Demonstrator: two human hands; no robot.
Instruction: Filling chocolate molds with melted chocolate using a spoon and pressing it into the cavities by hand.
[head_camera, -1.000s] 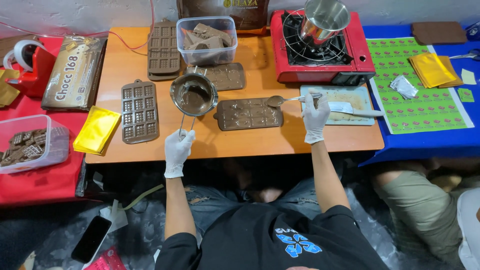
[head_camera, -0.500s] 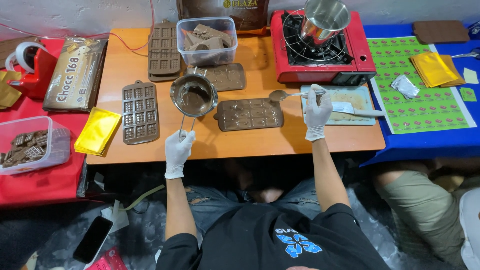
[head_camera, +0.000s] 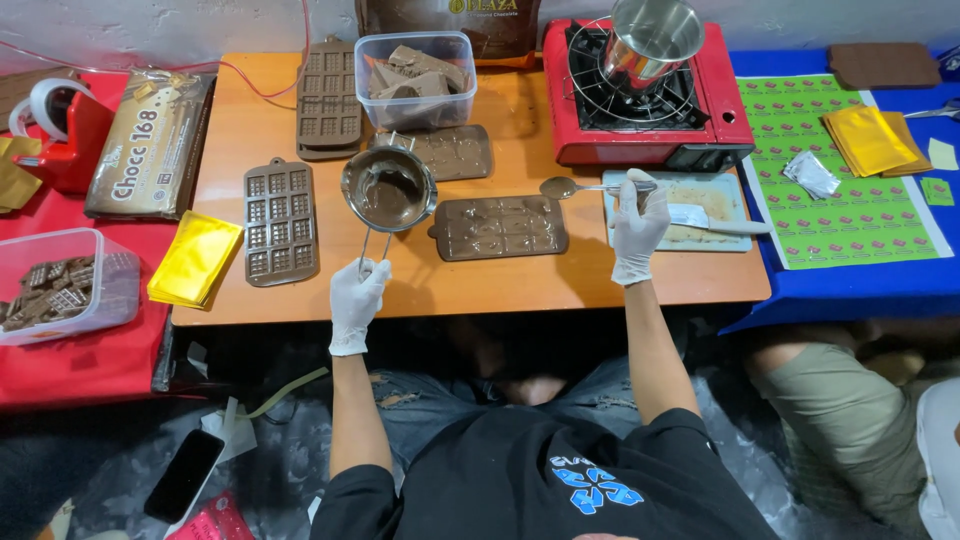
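My left hand (head_camera: 356, 301), in a white glove, grips the wire handle of a small metal pot (head_camera: 388, 189) of melted chocolate that rests on the wooden table (head_camera: 600, 283). My right hand (head_camera: 637, 227), also gloved, holds a metal spoon (head_camera: 566, 187) by its handle, bowl pointing left, just above a brown mould (head_camera: 498, 226) filled with chocolate. The spoon sits over the gap between that mould and a white cutting board (head_camera: 735, 195).
A red gas stove (head_camera: 720, 120) with a steel pot (head_camera: 654, 40) stands at the back right. A clear tub of chocolate chunks (head_camera: 416, 78), more moulds (head_camera: 279, 221), gold foil (head_camera: 195, 259), and a knife on the board lie around. Another person's leg (head_camera: 830, 400) is at lower right.
My right hand with the spoon has shifted slightly away from the mould toward the cutting board. My left hand keeps hold of the pot handle, unmoved.
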